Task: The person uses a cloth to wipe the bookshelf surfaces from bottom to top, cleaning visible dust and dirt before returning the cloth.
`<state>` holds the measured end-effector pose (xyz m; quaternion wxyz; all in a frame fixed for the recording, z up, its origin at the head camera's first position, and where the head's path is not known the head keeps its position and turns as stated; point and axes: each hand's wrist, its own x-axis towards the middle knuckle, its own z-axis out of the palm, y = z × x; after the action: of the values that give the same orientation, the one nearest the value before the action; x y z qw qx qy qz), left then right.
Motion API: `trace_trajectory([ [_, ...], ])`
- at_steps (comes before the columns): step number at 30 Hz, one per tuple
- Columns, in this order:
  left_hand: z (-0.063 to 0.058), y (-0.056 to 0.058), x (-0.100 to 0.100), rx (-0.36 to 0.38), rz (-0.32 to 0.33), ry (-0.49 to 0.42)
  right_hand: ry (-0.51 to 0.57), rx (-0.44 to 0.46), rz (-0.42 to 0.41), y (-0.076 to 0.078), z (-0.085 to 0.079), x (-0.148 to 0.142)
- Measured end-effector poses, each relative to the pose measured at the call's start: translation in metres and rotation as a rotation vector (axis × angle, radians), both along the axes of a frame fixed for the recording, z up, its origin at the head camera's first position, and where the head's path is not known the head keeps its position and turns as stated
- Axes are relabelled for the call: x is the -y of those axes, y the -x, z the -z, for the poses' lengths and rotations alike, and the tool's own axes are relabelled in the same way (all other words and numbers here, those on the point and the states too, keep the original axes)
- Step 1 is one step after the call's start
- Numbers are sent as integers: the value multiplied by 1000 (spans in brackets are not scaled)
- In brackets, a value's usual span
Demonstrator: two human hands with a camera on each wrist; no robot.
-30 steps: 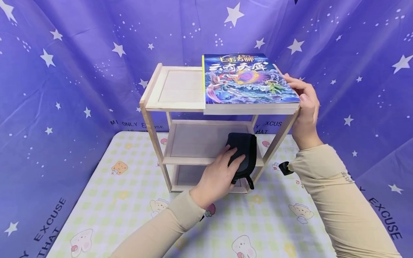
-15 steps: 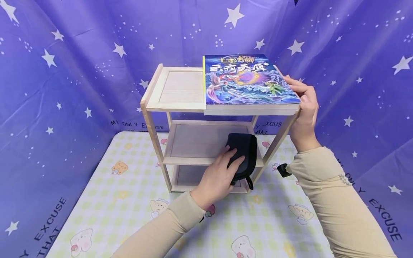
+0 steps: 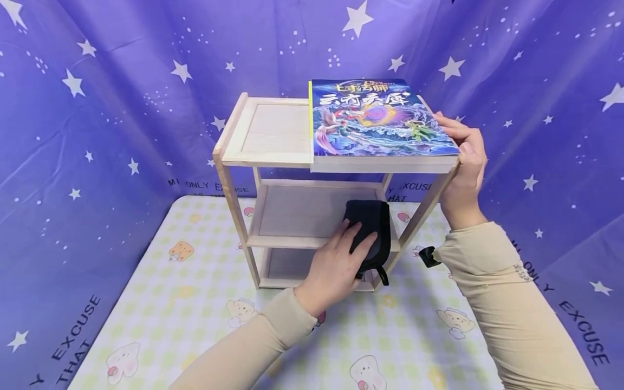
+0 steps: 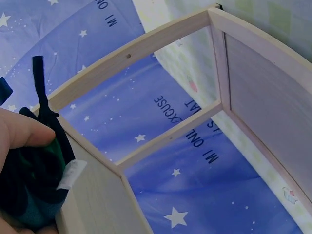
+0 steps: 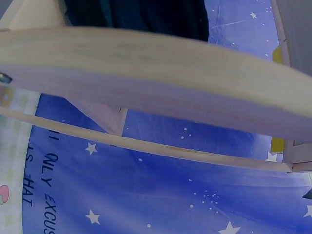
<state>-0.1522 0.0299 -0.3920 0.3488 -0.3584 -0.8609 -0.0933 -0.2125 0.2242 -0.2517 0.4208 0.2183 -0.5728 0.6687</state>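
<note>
The left hand (image 3: 333, 268) grips a black fabric pouch (image 3: 374, 225) at the middle shelf (image 3: 292, 211), near right; it looks light and soft, best held across its sides. The right hand (image 3: 465, 165) holds the wooden rack (image 3: 278, 130), upper right.

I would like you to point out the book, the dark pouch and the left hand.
book (image 3: 383, 122), head view: front cover
dark pouch (image 3: 369, 216), head view: its face, above the fingers
left hand (image 3: 335, 264), head view: back of hand
</note>
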Motion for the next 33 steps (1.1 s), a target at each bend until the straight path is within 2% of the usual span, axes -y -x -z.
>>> trace_trajectory([
  [9, -1, 2, -7, -45, -6, -15, 14, 9, 3, -1, 1, -1],
  [18, -1, 1, -15, -85, -45, 32, 11, 0, 13, -1, 0, -1],
  [26, 0, -2, -15, -151, -34, -14, 37, 13, 7, -4, -1, 0],
  [33, -3, -2, -11, -169, -42, -15, 32, 22, -7, -2, -1, 1],
])
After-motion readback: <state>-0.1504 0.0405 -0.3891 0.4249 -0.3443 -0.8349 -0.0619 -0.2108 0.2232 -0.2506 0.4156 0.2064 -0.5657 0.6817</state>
